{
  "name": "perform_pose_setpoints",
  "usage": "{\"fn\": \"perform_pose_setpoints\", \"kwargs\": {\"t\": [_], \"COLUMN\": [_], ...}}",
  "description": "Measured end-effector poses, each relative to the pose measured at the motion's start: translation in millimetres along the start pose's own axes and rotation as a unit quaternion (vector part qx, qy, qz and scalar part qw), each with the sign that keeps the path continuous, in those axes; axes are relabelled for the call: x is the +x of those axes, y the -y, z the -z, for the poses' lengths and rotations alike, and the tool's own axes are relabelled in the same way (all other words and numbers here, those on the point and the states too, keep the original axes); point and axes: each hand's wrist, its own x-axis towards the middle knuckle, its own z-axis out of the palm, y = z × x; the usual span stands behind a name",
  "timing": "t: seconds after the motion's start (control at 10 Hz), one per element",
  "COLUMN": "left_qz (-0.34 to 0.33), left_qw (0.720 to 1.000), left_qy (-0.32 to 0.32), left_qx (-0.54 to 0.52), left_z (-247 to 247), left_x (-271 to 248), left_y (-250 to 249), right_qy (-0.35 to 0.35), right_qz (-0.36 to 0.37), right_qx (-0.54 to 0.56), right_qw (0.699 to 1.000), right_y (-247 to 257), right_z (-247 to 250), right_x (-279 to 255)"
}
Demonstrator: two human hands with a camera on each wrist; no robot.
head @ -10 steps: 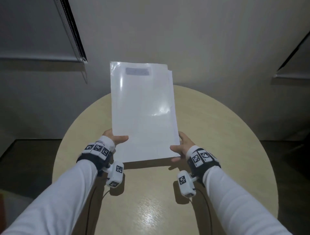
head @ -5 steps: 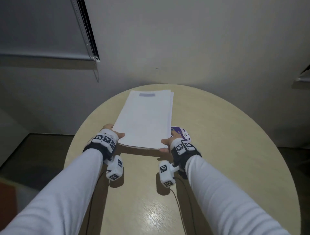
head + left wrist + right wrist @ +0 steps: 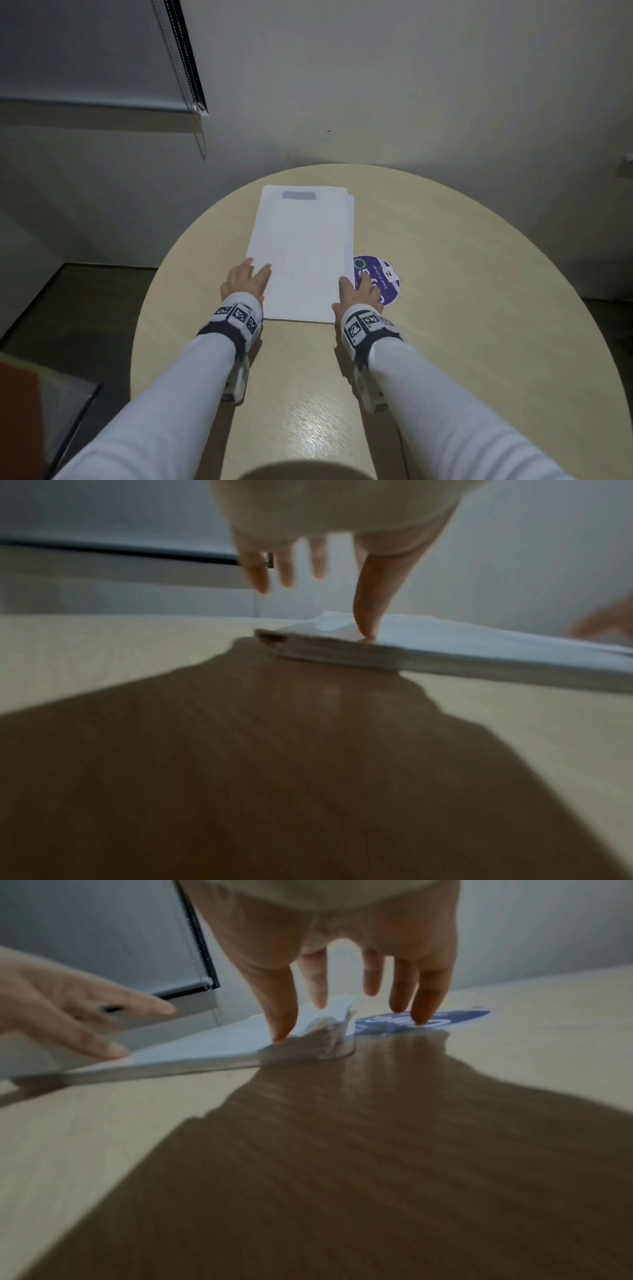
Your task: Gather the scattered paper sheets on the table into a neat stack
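At the near corners of the paper stack (image 3: pixel 301 253), both hands lie flat with fingers straight and spread: the left hand (image 3: pixel 245 284) has its thumb (image 3: pixel 371 599) on the top sheet, the right hand (image 3: pixel 358 294) its thumb by the ragged right edge. Lying on the round table (image 3: pixel 479 274) beside a purple sticker (image 3: pixel 385 274), its sheets could fan further if pushed unevenly.

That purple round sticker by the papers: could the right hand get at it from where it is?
Probably yes. The right hand already lies partly over the purple sticker, its outer fingertips seemingly on it; only the thumb touches the paper stack.
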Motion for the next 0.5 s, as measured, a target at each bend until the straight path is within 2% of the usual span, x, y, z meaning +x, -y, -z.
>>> {"fn": "perform_pose_setpoints", "kwargs": {"t": [0.1, 0.2, 0.4, 0.5], "left_qz": [-0.039, -0.033, -0.019, -0.046], "left_qw": [0.985, 0.979, 0.976, 0.982], "left_qy": [0.162, 0.191, 0.200, 0.161], "left_qx": [0.045, 0.066, 0.084, 0.085], "left_z": [-6, -13, -2, 2], "left_x": [2, 2, 2, -2], "left_y": [-5, -6, -15, -23], "right_qy": [0.005, 0.026, 0.054, 0.050], "right_qz": [0.051, 0.045, 0.038, 0.036], "right_qx": [-0.050, -0.066, -0.043, -0.045], "right_qw": [0.997, 0.996, 0.997, 0.997], "right_y": [0, -1, 0, -8], "right_z": [-6, -8, 4, 8], "right_x": [4, 7, 5, 12]}}
